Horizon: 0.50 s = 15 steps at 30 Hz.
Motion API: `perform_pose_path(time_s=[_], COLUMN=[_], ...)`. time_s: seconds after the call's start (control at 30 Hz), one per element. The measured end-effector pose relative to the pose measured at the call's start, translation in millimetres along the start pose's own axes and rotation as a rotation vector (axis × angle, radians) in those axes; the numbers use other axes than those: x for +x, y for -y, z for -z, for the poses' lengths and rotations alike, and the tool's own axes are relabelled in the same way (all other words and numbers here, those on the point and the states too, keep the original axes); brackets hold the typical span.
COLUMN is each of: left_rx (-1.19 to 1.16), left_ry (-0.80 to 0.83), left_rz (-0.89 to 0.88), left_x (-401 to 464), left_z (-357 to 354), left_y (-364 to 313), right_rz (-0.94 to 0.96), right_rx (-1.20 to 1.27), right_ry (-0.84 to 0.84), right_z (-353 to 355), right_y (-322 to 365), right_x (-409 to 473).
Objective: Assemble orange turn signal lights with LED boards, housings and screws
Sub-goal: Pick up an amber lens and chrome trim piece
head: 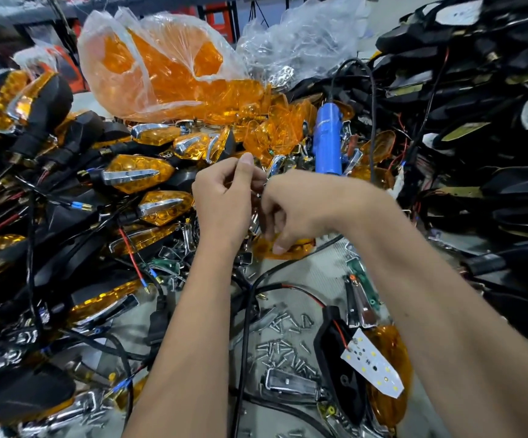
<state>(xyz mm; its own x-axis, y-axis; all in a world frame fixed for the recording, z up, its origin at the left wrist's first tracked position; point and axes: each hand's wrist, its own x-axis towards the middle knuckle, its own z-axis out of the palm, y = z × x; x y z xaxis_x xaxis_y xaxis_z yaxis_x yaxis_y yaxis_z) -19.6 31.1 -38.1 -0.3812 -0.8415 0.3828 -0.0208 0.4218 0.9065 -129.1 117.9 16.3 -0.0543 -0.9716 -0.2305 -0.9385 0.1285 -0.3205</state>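
White LED board (372,363) on black housing (340,358) nearest, beside loose screws (283,346) on bench (316,276). Beyond, left hand (224,197) and right hand (291,210) both curled together, pinching a small chrome piece, too hidden to identify.

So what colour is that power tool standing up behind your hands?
Blue: the electric screwdriver, seen in the head view.
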Motion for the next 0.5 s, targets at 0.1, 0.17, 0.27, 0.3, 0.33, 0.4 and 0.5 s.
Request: perform_pose_path(time_s=[0.1, 0.17, 0.27, 0.3, 0.33, 0.4, 0.5], left_rx=[-0.013, -0.027, -0.037, -0.030, -0.025, -0.023, -0.016], left_ry=[-0.028, -0.027, -0.017, -0.009, -0.008, 0.003, 0.115], left_rz=[-0.009, -0.013, 0.004, 0.004, 0.000, -0.002, 0.002], left_x=[1.2, 1.8, 2.4, 2.2, 2.3, 2.5, 4.7], left_z=[-1.3, -3.9, -12.6, -17.5, -22.4, -36.4, -62.3], left_y=[-2.4, -4.9, -9.8, -11.9, -14.8, -24.7, -43.6], right_rz=[-0.009, -0.006, 0.005, 0.008, 0.014, -0.009, -0.125], right_rx=[-0.028, -0.011, 0.020, 0.051, 0.094, 0.176, 0.199], right_ry=[-0.029, -0.053, -0.110, -0.147, -0.183, -0.253, -0.353], right_z=[-5.6, -5.7, -5.5, -4.5, -2.2, 7.5, 27.8], right_y=[-0.5, -3.1, -8.8, -13.7, -19.8, -36.7, -69.8], right_x=[0.6, -3.1, -11.8, -17.1, -22.3, -36.0, -63.1])
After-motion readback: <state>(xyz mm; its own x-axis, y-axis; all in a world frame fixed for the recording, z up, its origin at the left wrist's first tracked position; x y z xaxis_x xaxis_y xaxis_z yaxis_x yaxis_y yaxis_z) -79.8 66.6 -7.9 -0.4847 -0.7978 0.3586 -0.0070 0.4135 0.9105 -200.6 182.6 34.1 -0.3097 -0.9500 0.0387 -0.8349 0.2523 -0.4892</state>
